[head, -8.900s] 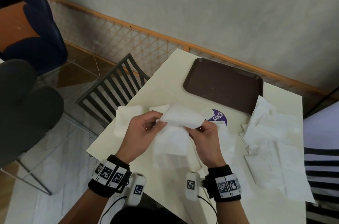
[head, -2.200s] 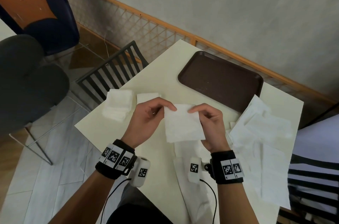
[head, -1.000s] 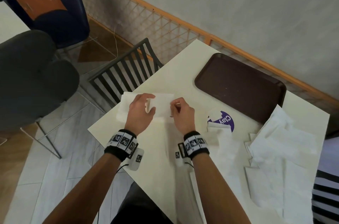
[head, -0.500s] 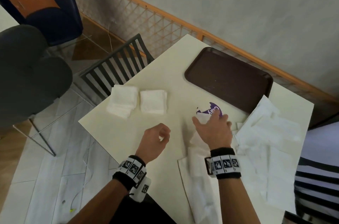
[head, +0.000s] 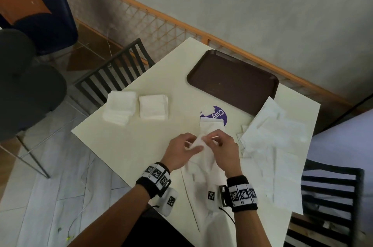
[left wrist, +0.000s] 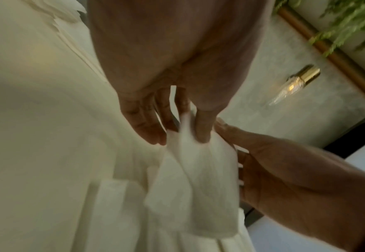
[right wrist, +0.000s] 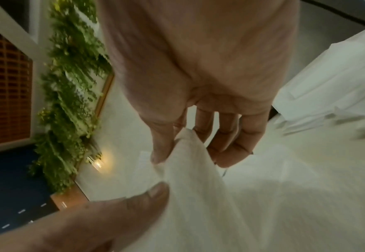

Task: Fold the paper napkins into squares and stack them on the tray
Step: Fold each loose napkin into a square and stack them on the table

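A white paper napkin [head: 205, 145] hangs crumpled over the table's near middle. My left hand [head: 184, 149] pinches its upper edge between thumb and fingers, as the left wrist view shows [left wrist: 185, 134]. My right hand [head: 222, 145] pinches the same napkin [right wrist: 190, 162] just to the right. The brown tray [head: 232, 83] lies bare at the table's far side. Two stacks of folded napkins [head: 119, 108] [head: 153, 107] sit at the far left of the table. Loose unfolded napkins [head: 272, 137] lie spread at the right.
A purple round sticker [head: 219, 115] marks the cream table [head: 125, 141] beyond my hands. More unfolded napkins [head: 210, 190] lie under my wrists. Dark slatted chairs stand at the far left [head: 113, 77] and near right [head: 331, 196]. A lattice rail [head: 161, 22] runs behind the table.
I set the folded napkin down as a second stack at the far left. My right hand reached to the loose napkins, and now both hands hold a fresh one lifted off the table.
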